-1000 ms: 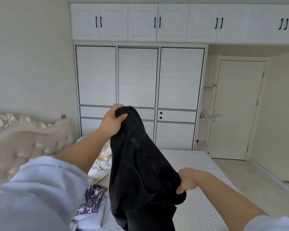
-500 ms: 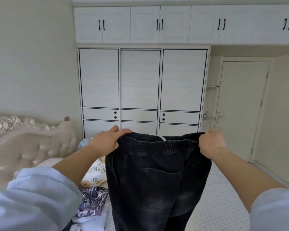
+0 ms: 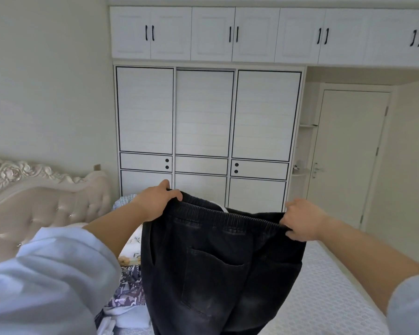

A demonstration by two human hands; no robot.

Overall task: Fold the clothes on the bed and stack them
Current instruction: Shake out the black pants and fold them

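Closest to the camera are two pale blue sleeves [image 3: 46, 281], one bunched up big at the lower left, the other just peeking in at the lower right corner. Both forearms reach out from there, and between them hangs a pair of black trousers [image 3: 215, 269], held up in the air over the bed [image 3: 329, 298] with the back pocket facing the camera. The left hand [image 3: 156, 204] grips the left end of the elastic waistband, thumb on the near side and fingers curled over the top edge. The right hand [image 3: 302, 220] pinches the right end of the waistband, fingers curled round the fabric. The waistband is stretched out between them and sits a bit higher on the left side, the legs drop out of view at the bottom.

Down on the bed, left of the trousers, there's a heap of other clothes [image 3: 128, 293], a dark patterned piece on top of something white, with a floral print just past it. The bed cover is white with a small dotted texture. Further left is a padded headboard [image 3: 41, 204] with carved trim along the top.

On the far wall is a white wardrobe [image 3: 206, 112] with black lines and a row of cupboards above it, and a closed door [image 3: 348, 153] at the far right
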